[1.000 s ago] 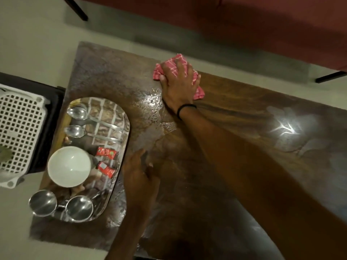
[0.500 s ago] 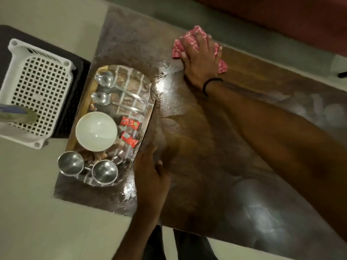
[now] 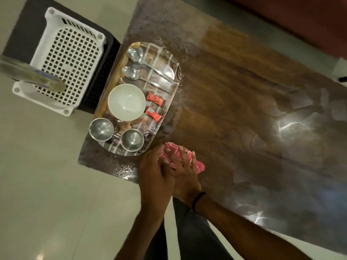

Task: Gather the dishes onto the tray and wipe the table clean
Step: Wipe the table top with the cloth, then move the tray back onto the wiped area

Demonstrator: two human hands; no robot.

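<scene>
Right hand (image 3: 185,171) presses the red checked cloth (image 3: 199,167), fingers spread flat, grip apart. Left hand (image 3: 155,173) lies alongside, straight fingers touching the cloth's edge, grip apart too. The cloth sits at the worktop's (image 3: 234,109) near edge, just beside the steel tray (image 3: 165,72) holding bowl (image 3: 126,102), cups (image 3: 101,129) and spoons (image 3: 134,55).

One head-worn wide view, steeply down, close above the table (image 3: 234,109).
</scene>
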